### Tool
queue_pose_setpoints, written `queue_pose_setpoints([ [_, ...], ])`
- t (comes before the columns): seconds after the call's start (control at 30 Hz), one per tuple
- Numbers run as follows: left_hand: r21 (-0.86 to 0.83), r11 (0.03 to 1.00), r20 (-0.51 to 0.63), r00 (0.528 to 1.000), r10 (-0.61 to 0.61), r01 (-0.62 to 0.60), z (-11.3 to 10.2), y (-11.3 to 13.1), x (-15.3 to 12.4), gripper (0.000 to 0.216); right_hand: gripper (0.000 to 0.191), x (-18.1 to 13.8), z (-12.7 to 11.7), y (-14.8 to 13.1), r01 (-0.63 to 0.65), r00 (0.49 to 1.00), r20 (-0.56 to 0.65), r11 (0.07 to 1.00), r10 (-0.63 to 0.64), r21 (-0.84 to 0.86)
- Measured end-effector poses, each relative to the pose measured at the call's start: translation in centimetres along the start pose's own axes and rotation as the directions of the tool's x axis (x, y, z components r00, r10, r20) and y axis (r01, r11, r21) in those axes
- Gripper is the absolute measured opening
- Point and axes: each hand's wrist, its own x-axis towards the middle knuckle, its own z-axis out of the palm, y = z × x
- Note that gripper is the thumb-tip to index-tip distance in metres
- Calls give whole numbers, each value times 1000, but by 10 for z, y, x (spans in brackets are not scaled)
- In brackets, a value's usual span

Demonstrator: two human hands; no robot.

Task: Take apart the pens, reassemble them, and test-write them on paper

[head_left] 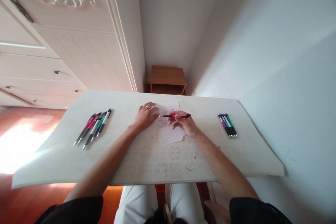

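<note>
A sheet of paper (170, 135) with handwriting on its upper part lies on the white table. My left hand (146, 116) rests with its fingers stretched out on the paper's left edge, a ring on one finger. My right hand (183, 123) grips a pink and black pen (180, 115) above the sheet. The pen is held almost level, its tip pointing left, close to my left thumb. Whether the tip touches anything, I cannot tell.
Several pens (93, 127) in pink, green and white lie at the table's left. Another row of pens (228, 126) lies side by side at the right. The white table (168, 168) borders a wall on the right. Beyond its far edge stands a small wooden cabinet (168, 75).
</note>
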Motion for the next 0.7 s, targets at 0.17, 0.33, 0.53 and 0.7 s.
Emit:
queue_pose_setpoints([
  [0.17,4,1000,11,1000,-2,2,-2,3,-1,35,29,-5,6,3,17,997,-68,967,-36,-255],
  [0.33,20,1000,27,1000,3,-3,-2,3,-1,38,17,-13,12,5,69,994,-40,863,-103,-501],
  [0.53,-25,1000,18,1000,-10,10,-1,2,-1,38,14,-16,13,11,177,980,63,670,-191,-721],
  [0.7,-3,1000,20,1000,-11,11,-1,3,0,38,17,-16,15,12,172,982,69,661,-178,-730],
])
